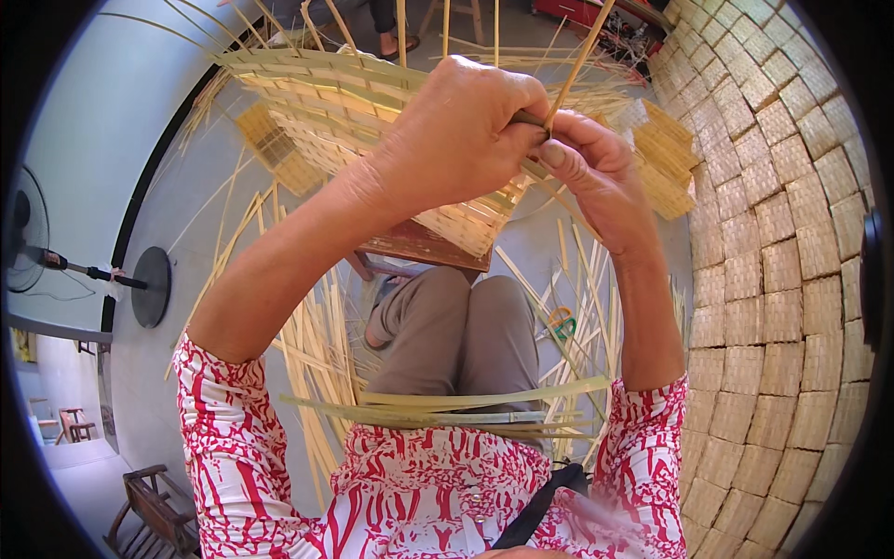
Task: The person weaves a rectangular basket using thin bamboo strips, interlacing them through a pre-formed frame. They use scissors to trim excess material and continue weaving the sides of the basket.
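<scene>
A partly woven bamboo basket (335,105), with upright splints sticking up from its rim, rests tilted on a reddish-brown wooden stool (433,244) before my knees. My left hand (468,133) is closed over the basket's upper edge near its right corner and pinches a dark strip there. Close beside it, my right hand (594,161) grips the edge and the foot of an upright bamboo splint (580,56) between thumb and fingers. The fingertips of both hands almost meet, and the back of my left hand hides part of the weave. Green bamboo strips (482,400) lie across my lap.
Loose bamboo splints (318,349) litter the floor on both sides. Scissors (561,323) with orange and green handles lie right of my knees. Stacked woven pieces (782,279) line the right side. A standing fan (150,286) and a wooden chair (157,503) are at left. Another person's foot (399,47) shows beyond the basket.
</scene>
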The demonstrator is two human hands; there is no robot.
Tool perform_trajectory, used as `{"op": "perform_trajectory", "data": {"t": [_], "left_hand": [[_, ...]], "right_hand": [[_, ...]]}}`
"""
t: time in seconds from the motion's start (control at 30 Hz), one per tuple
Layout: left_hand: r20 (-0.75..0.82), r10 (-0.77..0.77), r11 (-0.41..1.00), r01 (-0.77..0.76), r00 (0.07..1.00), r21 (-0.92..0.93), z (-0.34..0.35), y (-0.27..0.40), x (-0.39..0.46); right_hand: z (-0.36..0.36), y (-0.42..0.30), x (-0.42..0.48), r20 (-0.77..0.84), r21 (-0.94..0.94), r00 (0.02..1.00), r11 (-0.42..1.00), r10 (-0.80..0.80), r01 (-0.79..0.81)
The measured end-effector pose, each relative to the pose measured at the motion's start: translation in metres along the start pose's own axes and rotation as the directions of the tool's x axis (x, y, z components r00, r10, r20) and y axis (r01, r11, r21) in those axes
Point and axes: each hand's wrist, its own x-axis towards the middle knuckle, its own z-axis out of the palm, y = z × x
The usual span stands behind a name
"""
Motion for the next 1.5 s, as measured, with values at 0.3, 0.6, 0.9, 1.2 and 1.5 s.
{"op": "perform_trajectory", "data": {"t": [0.3,0.6,0.9,1.2,1.5], "left_hand": [[0.114,-0.013,0.997,0.021,0.993,-0.070,-0.007,0.001,0.000],[0.249,-0.018,0.995,0.043,0.968,-0.095,-0.017,0.000,0.002],[-0.114,0.227,0.967,-0.210,0.967,0.145,0.006,-0.008,-0.025],[-0.409,-0.016,1.000,0.005,0.912,-0.030,0.041,0.008,-0.045],[-0.464,-0.006,0.996,-0.034,0.886,-0.079,0.045,0.012,-0.046]], "right_hand": [[0.014,0.005,0.000,-0.105,0.000,0.994,1.000,-0.028,0.028],[0.019,0.000,0.001,-0.210,-0.209,0.978,0.976,0.011,-0.056],[0.021,-0.014,0.006,-0.174,-0.047,0.973,0.986,0.150,-0.160],[0.037,-0.030,0.003,-0.199,-0.238,0.967,0.950,0.157,-0.203],[0.053,-0.039,0.005,-0.216,-0.387,0.976,0.915,0.033,-0.117]]}}
